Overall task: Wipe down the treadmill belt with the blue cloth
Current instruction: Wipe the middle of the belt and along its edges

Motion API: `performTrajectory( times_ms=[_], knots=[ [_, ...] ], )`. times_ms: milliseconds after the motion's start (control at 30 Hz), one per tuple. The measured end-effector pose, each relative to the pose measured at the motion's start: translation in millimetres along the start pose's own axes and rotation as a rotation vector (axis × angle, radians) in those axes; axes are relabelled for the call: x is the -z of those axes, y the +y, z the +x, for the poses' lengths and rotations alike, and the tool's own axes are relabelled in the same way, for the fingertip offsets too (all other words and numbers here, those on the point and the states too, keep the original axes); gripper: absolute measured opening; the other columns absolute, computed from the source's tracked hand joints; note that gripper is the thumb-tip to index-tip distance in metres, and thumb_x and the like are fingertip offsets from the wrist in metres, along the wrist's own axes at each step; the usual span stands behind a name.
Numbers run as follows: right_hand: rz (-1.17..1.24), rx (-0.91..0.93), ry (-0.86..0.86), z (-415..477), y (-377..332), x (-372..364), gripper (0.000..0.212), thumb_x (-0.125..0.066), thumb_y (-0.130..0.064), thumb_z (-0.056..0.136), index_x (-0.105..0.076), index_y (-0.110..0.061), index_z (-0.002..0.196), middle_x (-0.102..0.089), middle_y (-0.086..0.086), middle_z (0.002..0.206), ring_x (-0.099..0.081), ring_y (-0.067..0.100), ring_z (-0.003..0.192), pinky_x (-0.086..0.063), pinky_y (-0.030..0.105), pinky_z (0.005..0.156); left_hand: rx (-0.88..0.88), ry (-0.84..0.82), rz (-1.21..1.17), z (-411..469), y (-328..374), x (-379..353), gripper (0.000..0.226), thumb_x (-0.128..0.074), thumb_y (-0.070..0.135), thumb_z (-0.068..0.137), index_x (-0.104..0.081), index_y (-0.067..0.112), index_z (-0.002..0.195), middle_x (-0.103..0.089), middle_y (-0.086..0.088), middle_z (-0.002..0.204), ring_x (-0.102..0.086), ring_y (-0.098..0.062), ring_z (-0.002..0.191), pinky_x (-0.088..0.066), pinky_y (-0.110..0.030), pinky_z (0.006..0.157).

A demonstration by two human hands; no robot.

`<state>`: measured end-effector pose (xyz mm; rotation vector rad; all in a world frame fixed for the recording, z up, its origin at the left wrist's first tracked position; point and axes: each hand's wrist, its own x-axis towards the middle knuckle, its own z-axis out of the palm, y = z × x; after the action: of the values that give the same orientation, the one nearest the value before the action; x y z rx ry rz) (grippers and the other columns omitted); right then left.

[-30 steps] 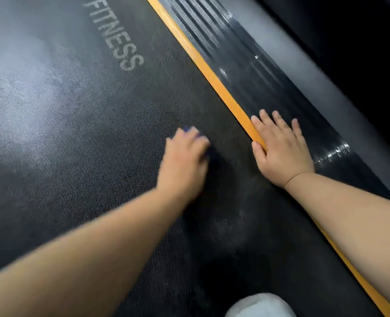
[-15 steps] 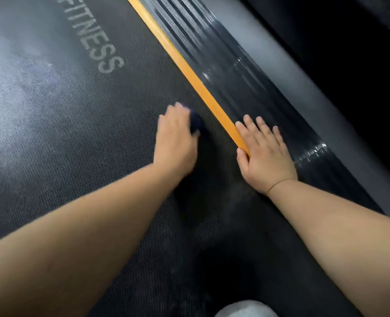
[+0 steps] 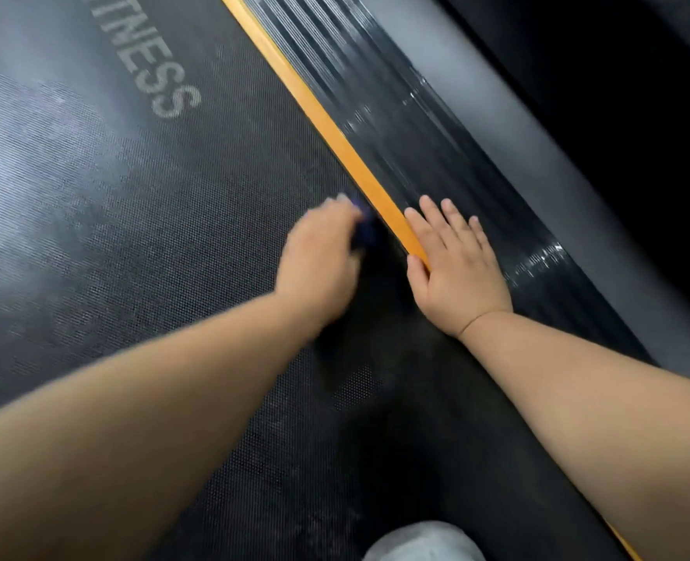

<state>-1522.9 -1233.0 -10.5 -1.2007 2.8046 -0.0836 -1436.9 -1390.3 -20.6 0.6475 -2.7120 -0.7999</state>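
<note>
Beside the long orange side strip (image 3: pixel 335 127), the left hand (image 3: pixel 319 257) gripped the small blue cloth (image 3: pixel 365 234) on the black dotted treadmill belt (image 3: pixel 173 236). The right hand (image 3: pixel 456 269) lay flat, holding nothing. Firm, long rubs would probably clean best.

Lighting is dim overall. A pale, diffuse sheen lies across the treadmill belt (image 3: pixel 92 196) in the upper left of the frame. The lower centre falls into deep shadow beneath the arms. Small bright glints sit on the ribbed side rail (image 3: pixel 436 155) at centre right. The upper right corner is near black. Motion blur smears the left hand (image 3: pixel 319 257) and the blue cloth (image 3: pixel 364 233). The right hand (image 3: pixel 456 267) is fairly sharp. Wide-angle stretch enlarges both forearms toward the lower corners.
</note>
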Motion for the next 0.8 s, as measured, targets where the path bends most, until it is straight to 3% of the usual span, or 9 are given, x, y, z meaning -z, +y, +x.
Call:
performTrajectory(
  times_ms=[100,167,233,267,367,433,600,700,800],
  knots=[
    [-0.012,-0.005,-0.015,-0.6,-1.1,1.5,0.057,-0.038,-0.03,0.096,-0.021,-0.023,0.15,-0.017,-0.002,0.159,-0.011,0.021,0.147,-0.007,0.041,0.119,-0.252,-0.23,-0.028,-41.5,6.6,-5.2,0.048,-0.061,0.008,0.079,-0.055,0.016,0.126,-0.048,-0.004,0.142,-0.042,-0.023,0.132,-0.023,-0.033,0.112],
    [-0.012,-0.004,-0.018,-0.6,-2.7,2.7,0.057,-0.037,-0.031,0.097,-0.02,-0.024,0.15,-0.016,-0.002,0.159,-0.01,0.021,0.147,-0.006,0.041,0.119,-0.257,-0.102,0.021,-17.8,-10.3,-0.5,0.043,-0.052,0.009,0.077,-0.061,0.014,0.119,-0.054,-0.009,0.136,-0.05,-0.028,0.125,-0.034,-0.039,0.106],
    [-0.006,-0.009,-0.016,-0.8,-3.2,2.3,0.057,-0.035,-0.034,0.097,-0.018,-0.025,0.151,-0.015,-0.003,0.159,-0.008,0.019,0.147,-0.005,0.04,0.12,-0.005,0.17,0.04,26.6,-30.7,8.2,0.038,-0.052,0.011,0.078,-0.064,0.016,0.114,-0.057,-0.01,0.127,-0.053,-0.032,0.115,-0.04,-0.037,0.097],
    [-0.008,-0.012,-0.014,-1.2,-2.6,1.9,0.057,-0.033,-0.035,0.097,-0.017,-0.026,0.151,-0.014,-0.004,0.159,-0.007,0.018,0.147,-0.004,0.04,0.12,0.161,0.217,0.039,48.1,-39.6,13.8,0.037,-0.055,0.013,0.081,-0.061,0.018,0.117,-0.055,-0.008,0.128,-0.05,-0.032,0.116,-0.039,-0.036,0.096],
    [0.0,0.006,-0.004,-0.2,-0.9,0.0,0.056,-0.033,-0.035,0.097,-0.018,-0.027,0.151,-0.014,-0.005,0.159,-0.007,0.017,0.147,-0.003,0.04,0.12,0.353,0.161,0.047,72.8,-40.3,17.1,0.039,-0.059,0.017,0.083,-0.055,0.02,0.122,-0.056,-0.005,0.125,-0.049,-0.027,0.116,-0.038,-0.036,0.094],
    [0.007,0.013,-0.006,-0.6,1.4,-0.3,0.056,-0.034,-0.034,0.097,-0.018,-0.027,0.15,-0.015,-0.005,0.159,-0.008,0.018,0.147,-0.004,0.039,0.12,0.273,0.112,-0.008,52.6,-20.0,17.7,0.039,-0.059,0.012,0.078,-0.056,0.021,0.116,-0.061,-0.003,0.116,-0.053,-0.026,0.11,-0.039,-0.033,0.087],
    [0.012,-0.009,0.005,-1.9,0.2,2.6,0.057,-0.03,-0.035,0.093,-0.022,-0.026,0.149,-0.019,-0.004,0.158,-0.013,0.019,0.146,-0.007,0.039,0.119,-0.012,-0.259,-0.12,-30.9,25.9,7.4,0.041,-0.064,0.014,0.076,-0.055,0.023,0.115,-0.062,-0.002,0.109,-0.056,-0.024,0.102,-0.039,-0.03,0.084],
    [0.027,-0.004,-0.004,-0.6,-3.4,4.8,0.056,-0.033,-0.034,0.095,-0.022,-0.027,0.149,-0.018,-0.005,0.158,-0.012,0.018,0.146,-0.004,0.037,0.118,0.081,-0.088,-0.123,1.6,7.7,16.1,0.04,-0.065,0.013,0.075,-0.059,0.029,0.111,-0.061,0.001,0.111,-0.055,-0.021,0.103,-0.037,-0.023,0.078],
    [0.035,-0.001,0.009,-0.2,-1.0,2.5,0.055,-0.036,-0.034,0.096,-0.022,-0.027,0.149,-0.018,-0.006,0.158,-0.01,0.017,0.147,-0.003,0.038,0.119,0.255,0.095,-0.044,54.5,-19.5,24.1,0.04,-0.062,0.014,0.078,-0.061,0.026,0.117,-0.056,-0.004,0.121,-0.047,-0.027,0.114,-0.035,-0.027,0.091]
  ],
)
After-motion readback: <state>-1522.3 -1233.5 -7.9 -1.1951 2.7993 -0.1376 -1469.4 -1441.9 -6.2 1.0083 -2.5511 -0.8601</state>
